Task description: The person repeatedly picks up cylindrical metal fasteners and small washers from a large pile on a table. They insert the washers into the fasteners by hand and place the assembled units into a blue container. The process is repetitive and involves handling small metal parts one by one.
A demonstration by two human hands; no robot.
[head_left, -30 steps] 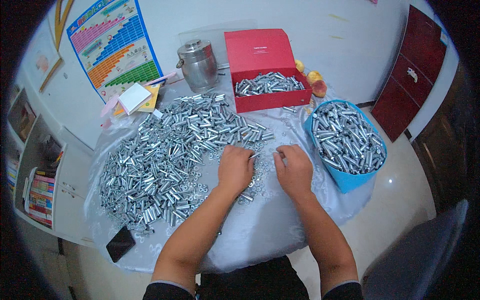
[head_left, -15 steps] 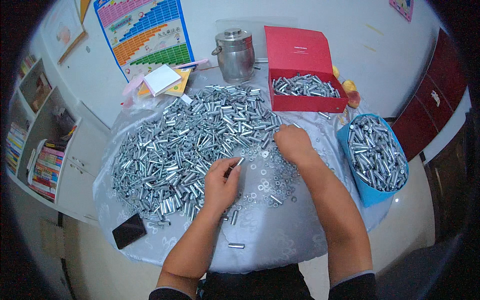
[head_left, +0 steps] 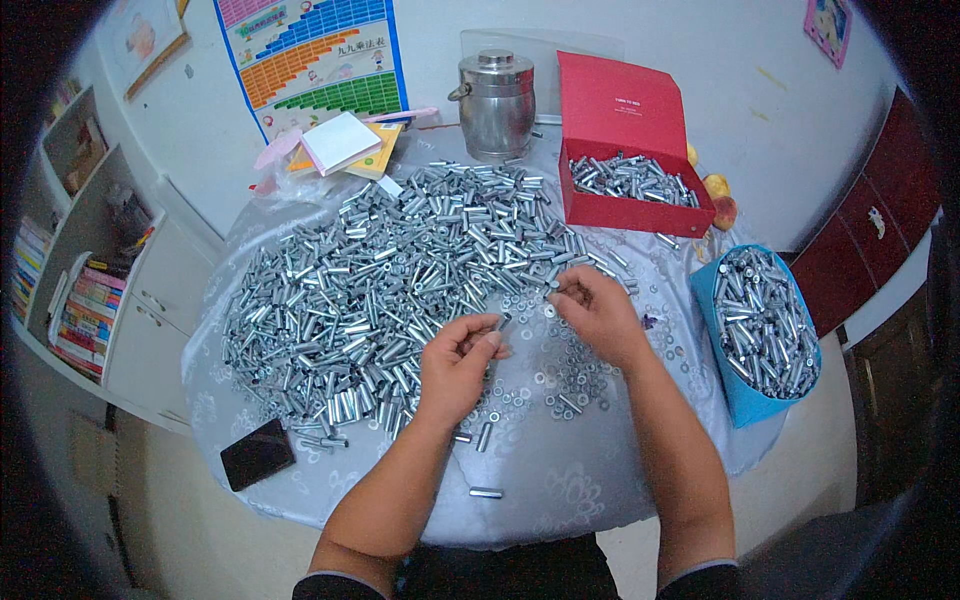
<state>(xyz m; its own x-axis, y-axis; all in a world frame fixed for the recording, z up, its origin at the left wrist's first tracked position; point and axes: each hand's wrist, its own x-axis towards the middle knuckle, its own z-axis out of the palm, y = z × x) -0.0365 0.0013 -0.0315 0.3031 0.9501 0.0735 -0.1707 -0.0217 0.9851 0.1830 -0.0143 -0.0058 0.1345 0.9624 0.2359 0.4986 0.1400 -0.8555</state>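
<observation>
My left hand (head_left: 458,372) is closed on a short metal tube (head_left: 503,321), whose end pokes out between thumb and fingertips. Right of it and a little farther off, my right hand (head_left: 602,318) is closed too, thumb and forefinger pinched together; something small and metallic shows at the fingertips, too small to name. A wide heap of shiny metal tubes (head_left: 370,290) spreads to the left and beyond both hands. Below the right hand lie many loose washers (head_left: 575,375). Single tubes rest nearer me, one of them a lone tube (head_left: 486,492) close to the table's front.
A red lidded box (head_left: 640,212) and a blue bin (head_left: 735,380), both full of metal tubes, stand at the right. A steel pot (head_left: 497,105) is at the back, with notepads (head_left: 341,143) beside it. A black phone (head_left: 257,455) lies at the left table edge.
My right hand has drawn back slightly from the heap's edge, its pinched fingers now turned toward the left hand. The left hand keeps its tube. The whole view has shifted a little.
</observation>
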